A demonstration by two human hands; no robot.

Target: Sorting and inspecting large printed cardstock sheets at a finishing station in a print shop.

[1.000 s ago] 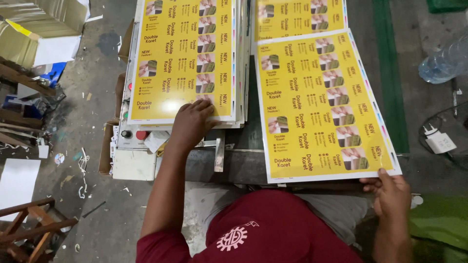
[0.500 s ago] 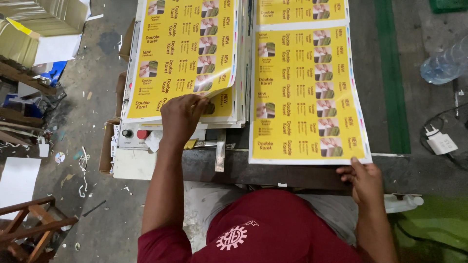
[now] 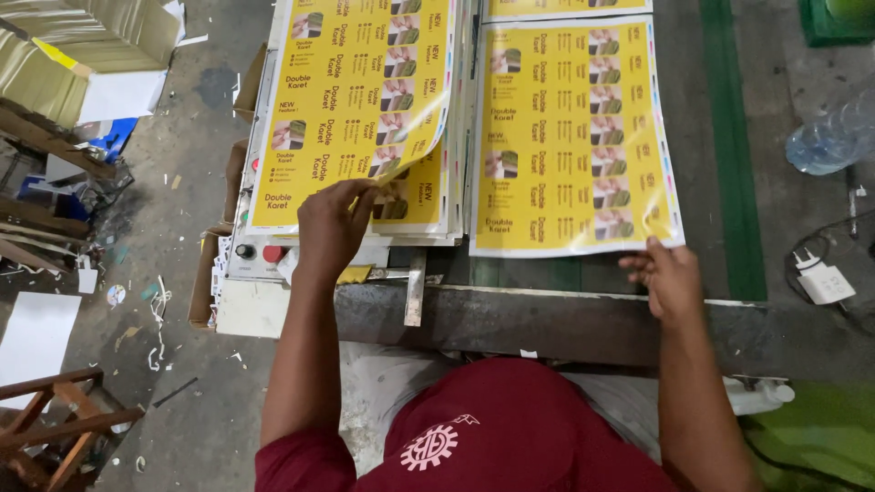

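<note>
Sheets (image 3: 365, 91) are parting cleanly while the left hand (image 3: 330, 228) is pinching only the top corner, and the right hand's (image 3: 670, 278) fingers are pinching the right sheet's (image 3: 570, 128) edge.

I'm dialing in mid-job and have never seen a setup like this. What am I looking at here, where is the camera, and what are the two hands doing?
There is no robot here: a person in a dark red shirt works with bare hands. The one picture comes from a camera on their head, looking straight down.

In front of them are two lots of glossy yellow printed sheets. The left hand pinches the near corner of the top sheet of the left stack, and that corner curls up off the pile. The right hand touches the near edge of the right sheet, which lies flat.

Below the left stack sits a control box with a black and a red button. A clear plastic bottle and a white charger lie on the right.
</note>
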